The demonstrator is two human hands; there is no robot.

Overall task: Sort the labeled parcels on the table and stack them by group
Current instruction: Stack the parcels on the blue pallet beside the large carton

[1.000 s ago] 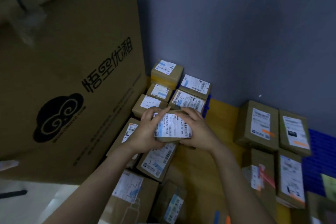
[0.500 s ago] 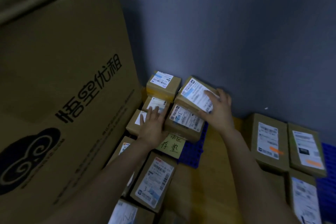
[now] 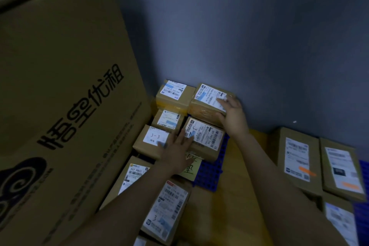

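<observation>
head view, angled down, close over parcels (image 3: pixel 203 140)

This looked like a parcel storeroom or pickup point, not a home. Small brown parcels (image 3: pixel 209 142) with printed barcode labels lay in rows on a yellow counter (image 3: pixel 233 175) against a bare grey wall (image 3: pixel 259 46). A large printed carton (image 3: pixel 60 86) stood at the left, a blue plastic grid mat (image 3: pixel 209 173) lay underneath, and one label (image 3: pixel 156 137) bore a handwritten "3-3".

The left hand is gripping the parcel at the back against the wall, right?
No: the right hand grips the parcel at the back against the wall, as the head view shows. The left hand lies flat across the parcel marked 3-3 and its neighbour.
</observation>
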